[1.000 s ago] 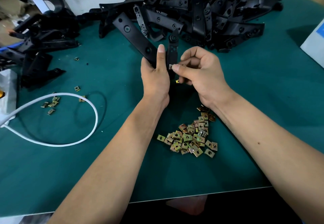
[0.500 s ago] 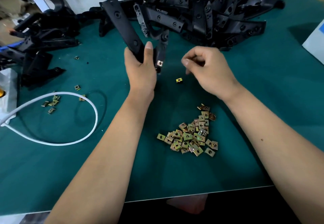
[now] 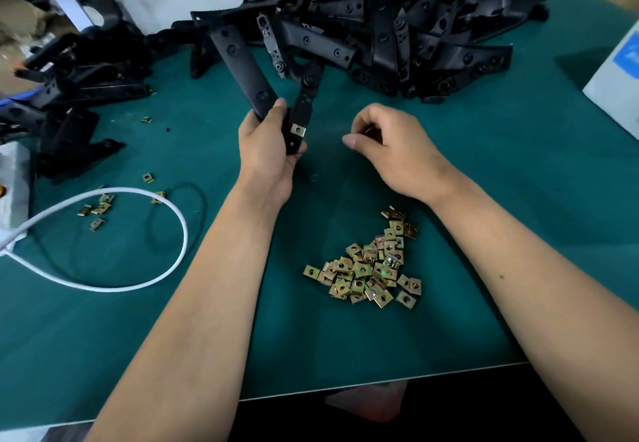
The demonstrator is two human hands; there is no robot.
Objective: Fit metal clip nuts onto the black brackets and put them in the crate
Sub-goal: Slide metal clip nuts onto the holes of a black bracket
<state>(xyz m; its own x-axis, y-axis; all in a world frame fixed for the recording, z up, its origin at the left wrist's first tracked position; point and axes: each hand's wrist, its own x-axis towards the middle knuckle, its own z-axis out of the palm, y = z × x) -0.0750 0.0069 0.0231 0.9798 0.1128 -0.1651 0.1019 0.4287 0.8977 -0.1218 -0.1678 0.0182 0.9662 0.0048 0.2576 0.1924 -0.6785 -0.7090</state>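
Note:
My left hand (image 3: 266,154) grips a black V-shaped bracket (image 3: 242,65) at its lower joint and holds it upright above the green mat. A silver clip nut (image 3: 297,129) sits fitted on the bracket's right arm, just above my fingers. My right hand (image 3: 397,154) hovers low over the mat to the right of the bracket, apart from it. Its fingers are curled, with a small clip nut (image 3: 372,130) pinched between them, mostly hidden. A pile of brass-coloured clip nuts (image 3: 370,265) lies between my forearms. No crate is in view.
A big heap of black brackets (image 3: 397,27) fills the back of the table, and a smaller heap (image 3: 76,78) lies at the left. A white cable loop (image 3: 173,220) and scattered nuts (image 3: 98,208) lie front left. A white box (image 3: 619,78) stands at the right edge.
My right hand let go of the fitted nut, dropped to the mat and closed over the loose nut lying there. My left hand carried the bracket slightly left and up.

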